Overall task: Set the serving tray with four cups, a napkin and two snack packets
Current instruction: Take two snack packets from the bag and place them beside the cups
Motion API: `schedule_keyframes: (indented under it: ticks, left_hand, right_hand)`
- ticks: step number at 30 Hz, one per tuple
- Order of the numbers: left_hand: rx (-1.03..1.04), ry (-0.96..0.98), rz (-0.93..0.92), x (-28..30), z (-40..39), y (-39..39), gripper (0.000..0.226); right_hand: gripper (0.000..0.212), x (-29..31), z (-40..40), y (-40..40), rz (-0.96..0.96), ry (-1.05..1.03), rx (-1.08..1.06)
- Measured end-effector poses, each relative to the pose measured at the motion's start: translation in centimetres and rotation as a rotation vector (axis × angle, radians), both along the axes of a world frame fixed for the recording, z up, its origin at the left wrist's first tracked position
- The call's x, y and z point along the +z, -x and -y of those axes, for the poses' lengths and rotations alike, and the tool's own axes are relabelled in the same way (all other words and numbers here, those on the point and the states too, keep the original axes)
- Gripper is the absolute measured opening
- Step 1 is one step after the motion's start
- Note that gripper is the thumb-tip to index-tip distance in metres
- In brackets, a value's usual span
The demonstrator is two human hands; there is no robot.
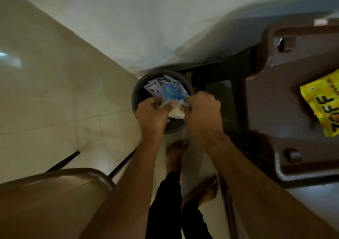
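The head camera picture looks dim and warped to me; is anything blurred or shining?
In the head view the room is dim, and the wide lens bends the wall and floor lines; the tray and yellow packet at the right edge are smeared by blur; a pale glare patch lies on the floor at far left; the hands over the bin look fairly sharp.

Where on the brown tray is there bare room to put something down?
The brown plastic serving tray is bare along its left side, between its rim and the yellow snack packet, which fills the right part. Both hands crowd a clear packet over the round grey bin, already full of wrappers.
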State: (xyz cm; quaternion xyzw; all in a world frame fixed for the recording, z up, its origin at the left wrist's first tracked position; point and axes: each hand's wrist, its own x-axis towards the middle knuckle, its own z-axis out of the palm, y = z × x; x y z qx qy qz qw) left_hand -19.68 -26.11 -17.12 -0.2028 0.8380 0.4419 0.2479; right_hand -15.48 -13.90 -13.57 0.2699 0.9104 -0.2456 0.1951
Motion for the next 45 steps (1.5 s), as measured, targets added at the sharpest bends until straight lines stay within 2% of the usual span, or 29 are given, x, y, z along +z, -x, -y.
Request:
schedule_keyframes:
  ticks: [3,6,9,11,15,18,22,24,26,28,30,32,34,37,39,41,45]
  left_hand:
    - [0.060,-0.037,0.116,-1.6,0.5,-0.2,0.026]
    - [0.104,-0.079,0.222,-2.9,0.3,-0.9,0.033]
    - [0.156,-0.117,0.286,-3.9,0.6,-0.4,0.029]
    - [0.128,-0.102,0.309,-4.7,0.8,0.1,0.040]
    - [-0.056,-0.004,0.396,-5.2,1.2,-0.2,0.076]
    - [-0.050,-0.019,0.400,-5.2,1.9,-1.4,0.077]
    - [-0.084,-0.021,0.327,-4.5,1.2,-2.3,0.067]
    - [-0.122,-0.016,0.294,-3.9,0.3,-2.5,0.055]
    - [-0.181,-0.002,0.254,-3.0,-0.7,-2.6,0.047]
    - [-0.249,0.002,0.209,-1.7,-1.7,-2.7,0.053]
    - [-0.347,0.040,0.121,-0.2,-2.7,-2.8,0.066]
    - [-0.431,0.078,-0.002,1.4,-3.2,-2.9,0.064]
    - [-0.494,0.093,-0.111,3.1,-3.7,-2.8,0.059]
    - [-0.574,0.177,-0.240,6.0,-4.2,-2.4,0.065]
    - [-0.608,0.195,-0.309,7.9,-4.8,-2.2,0.066]
    - [-0.620,0.176,-0.370,9.9,-5.8,-2.5,0.066]
    - [-0.649,0.106,-0.490,13.0,-8.7,-3.9,0.059]
  right_hand:
    - [0.024,-0.9,1.1,0.1,0.031,-0.026,0.013]
    - [0.026,-2.0,1.2,-0.5,-0.019,-0.060,0.042]
    - [0.023,-3.0,1.9,-0.2,-0.051,-0.033,0.061]
    - [0.026,-4.0,2.3,0.3,-0.026,0.047,0.086]
    - [0.042,-5.4,2.9,0.1,0.130,0.242,0.123]
    - [0.031,-5.8,2.9,-1.3,0.113,0.288,0.081]
    - [0.030,-5.4,2.4,-2.8,0.099,0.276,0.048]
    - [0.019,-4.9,2.1,-3.3,0.104,0.269,0.028]
    - [0.033,-4.4,1.7,-3.6,0.060,0.251,0.034]
    - [0.007,-3.3,1.3,-3.8,0.058,0.234,0.034]
    - [0.032,-2.4,1.0,-4.0,0.012,0.160,0.086]
    - [0.052,-0.9,0.6,-4.0,-0.041,0.083,0.171]
    - [0.065,1.0,0.0,-4.0,-0.065,0.037,0.205]
    - [0.078,3.8,-0.8,-3.9,-0.095,0.007,0.221]
    - [0.081,5.6,-1.6,-4.0,-0.143,-0.016,0.225]
    - [0.075,7.2,-2.4,-4.5,-0.218,-0.049,0.196]
    - [0.064,10.0,-4.9,-6.2,-0.362,-0.064,0.033]
